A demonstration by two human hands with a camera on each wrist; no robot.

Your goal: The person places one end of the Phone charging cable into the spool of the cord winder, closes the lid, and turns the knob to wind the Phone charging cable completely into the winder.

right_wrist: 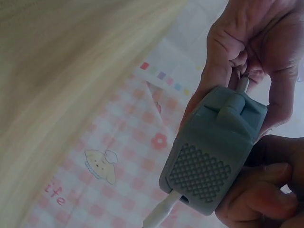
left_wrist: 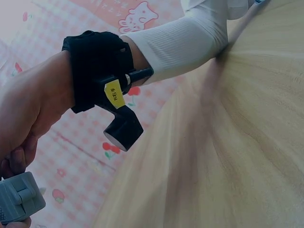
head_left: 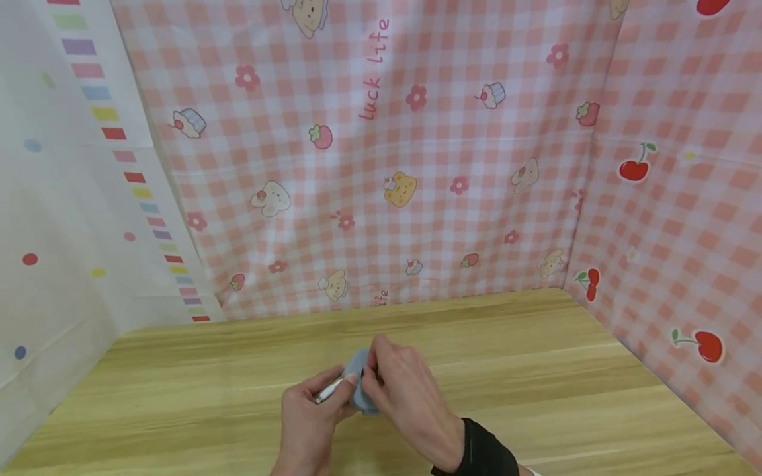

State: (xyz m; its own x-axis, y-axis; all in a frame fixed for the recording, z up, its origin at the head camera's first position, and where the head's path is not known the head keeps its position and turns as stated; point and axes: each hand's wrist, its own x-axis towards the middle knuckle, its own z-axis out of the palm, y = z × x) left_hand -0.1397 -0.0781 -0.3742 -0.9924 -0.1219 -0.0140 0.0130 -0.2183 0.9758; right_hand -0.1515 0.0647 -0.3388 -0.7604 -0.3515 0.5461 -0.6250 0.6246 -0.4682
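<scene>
My left hand (head_left: pixel 312 416) grips a small grey-blue plastic case (head_left: pixel 358 360), its thumb lying across the face. In the right wrist view the case (right_wrist: pixel 202 173) has a diamond-textured patch and a hinge-like clip at one end. A white rod-like piece (head_left: pixel 329 390) sticks out beside the left thumb; its white end (right_wrist: pixel 161 213) shows at the case's lower corner. Over the case's face, my right hand (head_left: pixel 407 393) has its thumb and fingers curled in a pinch. A dark spot shows at those fingertips, too covered to make out. The left wrist view catches only the case's end (left_wrist: pixel 23 197).
The wood-grain tabletop (head_left: pixel 178 390) lies under both hands. A pink checked cloth (head_left: pixel 369 165) hangs behind it, another checked cloth (head_left: pixel 673 231) at the right and a white dotted cloth (head_left: pixel 65 218) at the left. A black wristband (head_left: pixel 485 449) circles the right wrist.
</scene>
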